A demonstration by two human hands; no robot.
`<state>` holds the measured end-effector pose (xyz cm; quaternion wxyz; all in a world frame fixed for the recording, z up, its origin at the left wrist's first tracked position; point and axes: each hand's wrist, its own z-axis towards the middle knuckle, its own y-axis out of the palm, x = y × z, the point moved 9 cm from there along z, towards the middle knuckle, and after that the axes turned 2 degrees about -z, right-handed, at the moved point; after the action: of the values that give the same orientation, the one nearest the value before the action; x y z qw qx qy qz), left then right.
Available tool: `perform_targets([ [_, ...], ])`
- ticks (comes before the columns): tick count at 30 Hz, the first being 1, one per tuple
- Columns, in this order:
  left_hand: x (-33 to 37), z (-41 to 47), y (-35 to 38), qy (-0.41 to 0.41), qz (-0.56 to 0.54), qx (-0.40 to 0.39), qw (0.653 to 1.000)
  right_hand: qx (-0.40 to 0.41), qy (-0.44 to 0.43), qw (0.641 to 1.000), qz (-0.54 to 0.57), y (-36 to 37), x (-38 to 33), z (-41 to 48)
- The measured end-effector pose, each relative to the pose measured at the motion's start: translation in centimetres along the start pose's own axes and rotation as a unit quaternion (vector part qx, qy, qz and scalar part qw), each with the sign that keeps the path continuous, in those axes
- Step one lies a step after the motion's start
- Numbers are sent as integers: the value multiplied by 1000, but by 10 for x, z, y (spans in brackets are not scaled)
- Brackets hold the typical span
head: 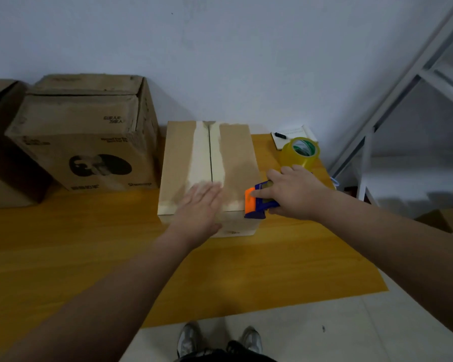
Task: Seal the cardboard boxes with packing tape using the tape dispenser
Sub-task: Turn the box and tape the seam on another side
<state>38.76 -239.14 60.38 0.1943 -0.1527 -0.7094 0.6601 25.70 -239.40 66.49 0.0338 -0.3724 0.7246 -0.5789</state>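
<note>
While left fingers [211,192] lie flat on box [233,152], right fingers [273,176] grip dispenser [256,203]; lettering [112,119] unreadable

— What colour is the box you're working on?
— My box [236,158] is plain tan, with two pale cream strips beside its dark middle seam. My tape dispenser [258,203] is blue with an orange front.
— And around it?
— The table [63,244] is orange-yellow with wood grain. The tape roll [289,155] is see-through yellow, green and white inside. The bigger box [63,150] is brown with a black round print.
</note>
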Motion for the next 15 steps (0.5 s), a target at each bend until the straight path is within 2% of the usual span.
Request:
perform_targets([
  [3, 28, 20, 3, 28, 31, -20, 999, 18, -1, 1000, 18, 5, 3, -4],
  [6, 38, 27, 15, 20, 57, -48, 997, 30, 5, 998, 59, 16, 8, -9],
  [15, 41, 27, 20, -2, 93, -42, 995, 88, -10, 994, 72, 37, 20, -18],
])
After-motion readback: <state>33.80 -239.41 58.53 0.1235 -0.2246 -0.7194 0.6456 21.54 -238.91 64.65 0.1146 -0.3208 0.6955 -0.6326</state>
